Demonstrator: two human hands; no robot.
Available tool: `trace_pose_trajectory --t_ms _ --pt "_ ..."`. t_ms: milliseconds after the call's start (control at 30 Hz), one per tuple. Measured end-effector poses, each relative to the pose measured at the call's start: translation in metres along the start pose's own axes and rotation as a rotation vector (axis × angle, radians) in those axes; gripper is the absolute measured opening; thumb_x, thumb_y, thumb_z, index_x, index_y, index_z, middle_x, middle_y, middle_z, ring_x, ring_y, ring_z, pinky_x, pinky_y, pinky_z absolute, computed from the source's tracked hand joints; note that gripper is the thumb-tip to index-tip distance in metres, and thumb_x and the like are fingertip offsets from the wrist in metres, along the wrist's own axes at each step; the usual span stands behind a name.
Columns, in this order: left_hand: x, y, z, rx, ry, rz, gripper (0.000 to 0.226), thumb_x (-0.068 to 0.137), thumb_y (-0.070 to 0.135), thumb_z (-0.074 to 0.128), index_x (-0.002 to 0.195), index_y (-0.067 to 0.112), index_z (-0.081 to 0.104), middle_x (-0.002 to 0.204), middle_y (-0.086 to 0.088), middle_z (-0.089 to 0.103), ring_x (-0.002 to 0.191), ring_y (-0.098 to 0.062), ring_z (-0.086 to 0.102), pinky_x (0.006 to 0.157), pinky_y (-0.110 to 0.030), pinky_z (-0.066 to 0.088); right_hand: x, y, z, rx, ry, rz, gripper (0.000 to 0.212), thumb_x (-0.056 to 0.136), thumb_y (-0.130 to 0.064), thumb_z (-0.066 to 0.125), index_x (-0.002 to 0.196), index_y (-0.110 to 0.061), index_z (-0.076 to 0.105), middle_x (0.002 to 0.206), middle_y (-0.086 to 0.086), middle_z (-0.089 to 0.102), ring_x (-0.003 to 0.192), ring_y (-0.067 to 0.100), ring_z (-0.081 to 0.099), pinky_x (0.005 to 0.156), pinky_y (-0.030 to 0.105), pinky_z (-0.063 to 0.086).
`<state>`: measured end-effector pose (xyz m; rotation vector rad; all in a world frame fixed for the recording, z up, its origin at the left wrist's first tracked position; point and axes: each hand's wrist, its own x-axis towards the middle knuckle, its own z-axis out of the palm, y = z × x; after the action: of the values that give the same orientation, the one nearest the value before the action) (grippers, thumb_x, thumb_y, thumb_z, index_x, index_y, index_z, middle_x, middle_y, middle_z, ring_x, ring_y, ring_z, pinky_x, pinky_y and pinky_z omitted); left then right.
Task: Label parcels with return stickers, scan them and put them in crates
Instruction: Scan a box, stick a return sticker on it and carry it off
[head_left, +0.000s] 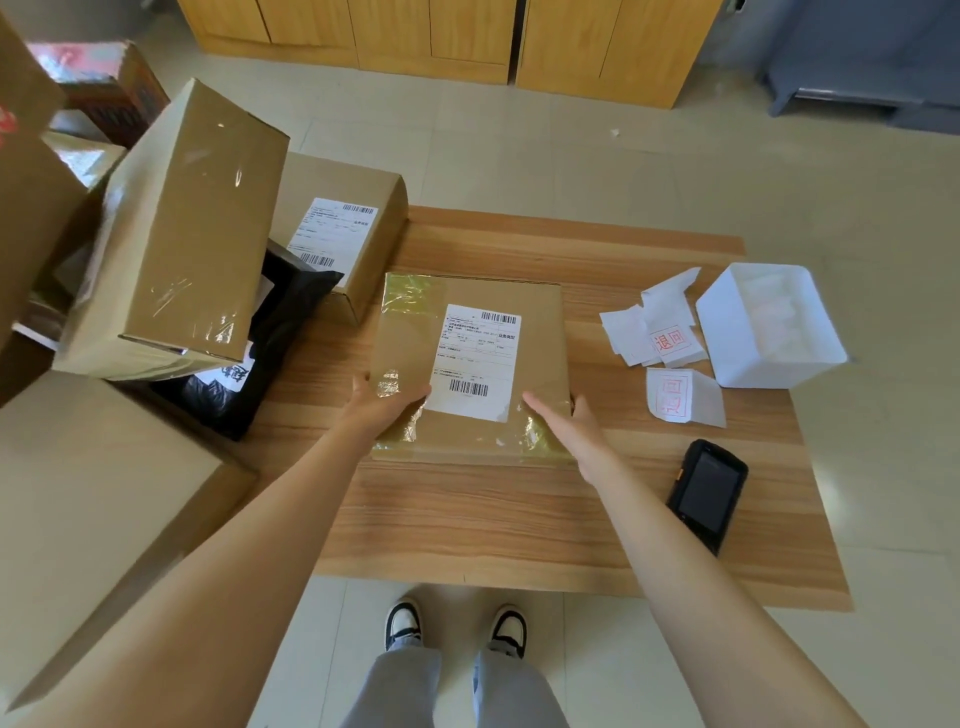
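Observation:
A flat brown parcel (540, 332) with a white shipping label and yellowish tape lies in the middle of the wooden table (467, 519). My left hand (382, 402) holds its near left edge, thumb on top. My right hand (563, 423) rests flat on its near right part with straight fingers. Loose white return stickers (670, 340) with red stamps lie to the right of the parcel. Near the table's right front lies a black handheld scanner (706, 491).
A white open box (769, 327) stands at the table's right. On the left are stacked cardboard boxes (176, 234), a labelled box (337, 234), a black bag (270, 332) and a large carton (93, 499). Wooden cabinets (441, 36) line the back.

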<state>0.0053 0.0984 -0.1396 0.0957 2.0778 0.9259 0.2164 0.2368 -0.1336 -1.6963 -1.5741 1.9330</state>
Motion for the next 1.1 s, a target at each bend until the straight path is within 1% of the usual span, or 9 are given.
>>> trace_pose_trajectory --t_ms 133,233,333,467,600,800,967,1033,1100 --pt "-0.002 0.004 0.001 0.019 0.013 -0.010 0.098 0.070 0.045 0.081 0.145 0.019 0.023 0.136 -0.008 0.048 0.119 -0.030 0.051 0.102 -0.045 0.044 -0.015 0.012 -0.020 0.022 0.108 -0.045 0.087 0.086 -0.056 0.059 0.153 -0.019 0.019 0.157 0.002 0.025 0.142 0.023 0.029 0.111 0.041 0.028" --pt "-0.006 0.006 0.003 0.011 0.016 0.005 0.095 0.072 0.042 0.080 0.144 0.016 0.023 0.127 -0.006 0.053 0.109 -0.028 0.057 0.097 -0.040 0.046 -0.029 0.024 -0.044 -0.070 0.279 -0.108 0.078 0.087 -0.050 0.061 0.149 -0.015 0.029 0.153 0.003 0.033 0.139 0.021 0.034 0.110 0.038 0.030" --pt "-0.013 0.007 0.006 0.014 0.046 0.016 0.094 0.072 0.042 0.080 0.144 0.013 0.025 0.130 -0.010 0.052 0.112 -0.029 0.055 0.093 -0.037 0.045 -0.044 0.042 -0.069 -0.186 0.490 -0.130 0.069 0.082 -0.039 0.070 0.140 -0.016 0.041 0.142 0.004 0.044 0.131 0.024 0.042 0.102 0.033 0.035" --pt "-0.021 0.009 0.012 -0.013 0.045 0.035 0.091 0.075 0.037 0.079 0.144 0.010 0.025 0.134 -0.011 0.050 0.115 -0.028 0.054 0.087 -0.033 0.042 -0.057 0.072 -0.098 -0.431 0.706 -0.029 0.074 0.074 -0.036 0.073 0.137 -0.015 0.042 0.138 0.013 0.044 0.125 0.034 0.041 0.103 0.050 0.038" --pt "-0.025 0.011 0.017 -0.024 0.046 0.033 0.088 0.076 0.034 0.079 0.143 0.009 0.026 0.135 -0.011 0.050 0.111 -0.027 0.055 0.085 -0.032 0.042 -0.058 0.099 -0.116 -0.417 0.651 0.156 0.104 0.069 -0.041 0.082 0.148 -0.011 0.021 0.144 0.019 0.033 0.132 0.038 0.031 0.106 0.049 0.032" --pt "-0.027 0.011 0.022 0.000 0.032 0.034 0.092 0.076 0.037 0.078 0.145 0.012 0.023 0.135 -0.010 0.050 0.116 -0.028 0.054 0.091 -0.035 0.043 -0.050 0.113 -0.118 -0.407 0.551 0.222 0.116 0.073 -0.040 0.080 0.151 -0.007 0.001 0.144 0.024 0.028 0.131 0.040 0.033 0.102 0.047 0.037" --pt "-0.028 0.009 0.024 -0.001 0.015 0.053 0.091 0.077 0.037 0.078 0.145 0.013 0.023 0.137 -0.010 0.048 0.118 -0.029 0.053 0.089 -0.035 0.042 -0.045 0.109 -0.132 -0.241 0.458 0.271 0.107 0.054 -0.037 0.088 0.136 0.002 0.030 0.128 0.016 0.048 0.115 0.033 0.049 0.087 0.039 0.045" --pt "-0.028 0.008 0.023 -0.011 0.006 0.056 0.089 0.077 0.036 0.078 0.144 0.013 0.024 0.135 -0.009 0.049 0.117 -0.028 0.053 0.087 -0.034 0.042 -0.046 0.102 -0.137 -0.019 0.393 0.228 0.074 0.060 -0.026 0.086 0.120 0.000 0.051 0.110 0.012 0.059 0.099 0.026 0.056 0.078 0.033 0.046" --pt "-0.027 0.008 0.022 -0.019 0.002 0.060 0.088 0.078 0.035 0.078 0.144 0.013 0.024 0.134 -0.009 0.050 0.116 -0.028 0.054 0.088 -0.033 0.042 -0.051 0.089 -0.137 0.276 0.276 0.209 0.054 0.070 -0.014 0.081 0.116 -0.002 0.058 0.100 0.011 0.063 0.093 0.025 0.059 0.077 0.033 0.051"
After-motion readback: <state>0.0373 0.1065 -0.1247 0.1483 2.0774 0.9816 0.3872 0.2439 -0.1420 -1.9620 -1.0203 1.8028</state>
